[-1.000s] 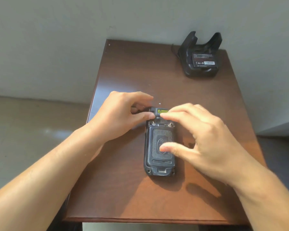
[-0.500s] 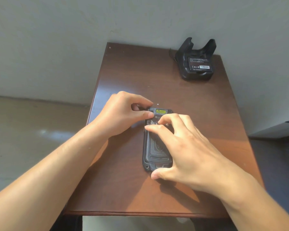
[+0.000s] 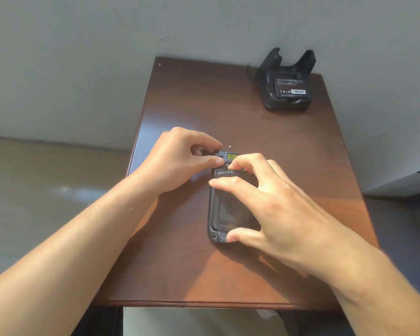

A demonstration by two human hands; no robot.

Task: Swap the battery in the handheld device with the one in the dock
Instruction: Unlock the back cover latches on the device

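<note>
The dark grey handheld device (image 3: 222,214) lies face down in the middle of the brown table (image 3: 204,275), its textured back cover up and a yellow label at its far end. My left hand (image 3: 180,163) pinches the device's top left corner between thumb and forefinger. My right hand (image 3: 272,209) spans the device, thumb at its near end, fingertips on the far edge of the back cover. The black dock (image 3: 286,83) stands at the table's far right corner with a black labelled battery (image 3: 292,87) seated in it.
The table stands against a pale wall. Its left edge drops to a beige floor and its right side borders a dark floor. A tiny white speck (image 3: 230,146) lies just beyond the device.
My right hand slid down over the device, the thumb going from the back cover to the near end and the fingers curling onto the cover's far edge. My left hand kept its pinch.
</note>
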